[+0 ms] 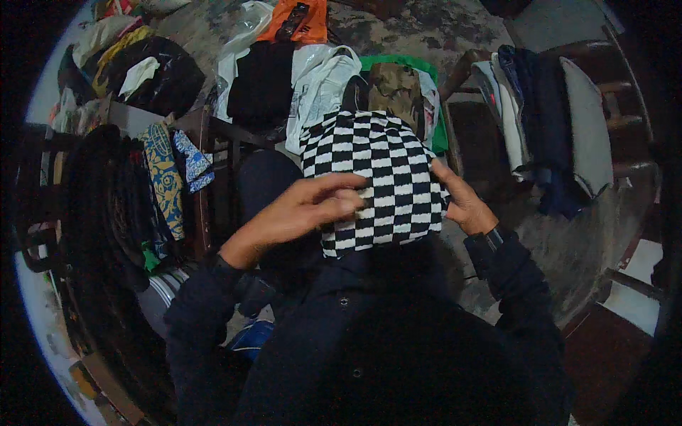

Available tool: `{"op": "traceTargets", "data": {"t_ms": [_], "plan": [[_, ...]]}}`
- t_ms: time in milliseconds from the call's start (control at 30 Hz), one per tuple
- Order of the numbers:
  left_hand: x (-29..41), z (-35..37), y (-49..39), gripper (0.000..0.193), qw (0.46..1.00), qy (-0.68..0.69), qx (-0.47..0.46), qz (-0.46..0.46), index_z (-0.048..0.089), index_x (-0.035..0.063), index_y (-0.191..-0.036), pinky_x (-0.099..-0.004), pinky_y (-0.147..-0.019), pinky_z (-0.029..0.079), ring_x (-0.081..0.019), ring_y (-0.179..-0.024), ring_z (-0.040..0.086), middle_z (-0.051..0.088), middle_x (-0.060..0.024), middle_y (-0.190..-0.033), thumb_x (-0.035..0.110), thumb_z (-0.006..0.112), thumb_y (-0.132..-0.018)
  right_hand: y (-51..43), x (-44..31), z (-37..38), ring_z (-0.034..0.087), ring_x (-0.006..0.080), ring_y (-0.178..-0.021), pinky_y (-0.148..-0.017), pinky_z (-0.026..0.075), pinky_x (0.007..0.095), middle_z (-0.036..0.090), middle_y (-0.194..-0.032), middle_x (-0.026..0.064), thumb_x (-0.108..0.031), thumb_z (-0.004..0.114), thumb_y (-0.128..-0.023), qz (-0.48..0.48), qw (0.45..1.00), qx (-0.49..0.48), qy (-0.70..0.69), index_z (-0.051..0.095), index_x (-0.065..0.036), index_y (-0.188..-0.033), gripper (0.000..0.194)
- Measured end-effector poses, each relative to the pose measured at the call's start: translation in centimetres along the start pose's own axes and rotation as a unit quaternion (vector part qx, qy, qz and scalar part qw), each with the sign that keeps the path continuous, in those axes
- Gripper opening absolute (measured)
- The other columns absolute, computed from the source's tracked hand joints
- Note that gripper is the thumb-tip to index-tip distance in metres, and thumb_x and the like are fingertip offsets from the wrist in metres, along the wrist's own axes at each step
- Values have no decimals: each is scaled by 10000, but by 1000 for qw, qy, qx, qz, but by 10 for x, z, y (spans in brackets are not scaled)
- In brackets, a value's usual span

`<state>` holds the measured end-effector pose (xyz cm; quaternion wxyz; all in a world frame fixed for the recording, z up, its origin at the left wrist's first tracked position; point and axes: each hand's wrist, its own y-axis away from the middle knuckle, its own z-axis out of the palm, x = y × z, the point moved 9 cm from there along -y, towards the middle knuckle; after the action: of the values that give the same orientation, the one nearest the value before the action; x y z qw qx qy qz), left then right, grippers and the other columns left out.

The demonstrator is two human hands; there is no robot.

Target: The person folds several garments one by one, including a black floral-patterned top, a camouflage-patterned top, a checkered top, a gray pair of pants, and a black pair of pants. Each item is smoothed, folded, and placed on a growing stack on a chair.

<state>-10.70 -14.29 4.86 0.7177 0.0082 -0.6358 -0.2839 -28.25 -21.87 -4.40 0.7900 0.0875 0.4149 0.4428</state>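
A black-and-white checkered cloth, folded into a thick bundle, lies across my lap. My left hand is over its left part, fingers bent and slightly blurred; whether they pinch the fabric cannot be told. At the right edge of the bundle is my right hand, with the thumb side along the cloth and some fingers hidden behind or under it. Just beyond the bundle stand a white plastic bag and a green bag holding a camouflage-patterned fabric.
Folded trousers hang or lie over a wooden chair at the right. Dark garments and a blue-and-yellow patterned cloth are stacked at the left. Farther off are an orange bag and a black plastic bag.
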Motion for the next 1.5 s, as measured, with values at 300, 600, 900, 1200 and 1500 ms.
{"op": "traceTargets", "data": {"t_ms": [300,600,900,1200,1500], "plan": [[-63,-120,86,359,913,-231,335,13,530,31,-1159,-285,-824,431,-165,-950,556,591,-70,-1035,123,598,-818,13,-83,41,593,129,-812,-734,476,257,616,-902,30,-162,639,-770,-79,961,91,249,577,-30,-1054,319],[-49,-94,88,309,749,-510,381,184,584,79,-1029,-349,-810,359,-258,-936,524,581,-85,-1048,143,626,-730,79,-184,30,569,108,-848,-779,446,249,615,-962,27,-119,586,-803,-192,847,207,450,547,-27,-1115,328],[-51,-94,84,263,750,-507,385,179,595,83,-987,-359,-815,350,-259,-942,518,580,-87,-1052,129,631,-731,-15,-160,-20,586,139,-869,-782,467,280,613,-987,58,-148,615,-791,-108,903,165,383,499,-9,-1152,404],[-50,-92,74,214,742,-523,385,167,607,74,-923,-358,-781,351,-252,-879,513,582,-72,-1010,139,625,-720,-84,-234,-60,591,191,-919,-808,468,294,585,-1089,122,-258,637,-802,-234,806,169,516,416,34,-1242,572],[-51,-93,74,177,740,-522,391,165,621,61,-894,-361,-778,352,-259,-879,513,580,-74,-1005,126,614,-729,-88,-145,-122,445,256,-1181,-961,368,343,476,-1260,173,-222,576,-843,-198,851,105,474,374,28,-1292,553]]}}
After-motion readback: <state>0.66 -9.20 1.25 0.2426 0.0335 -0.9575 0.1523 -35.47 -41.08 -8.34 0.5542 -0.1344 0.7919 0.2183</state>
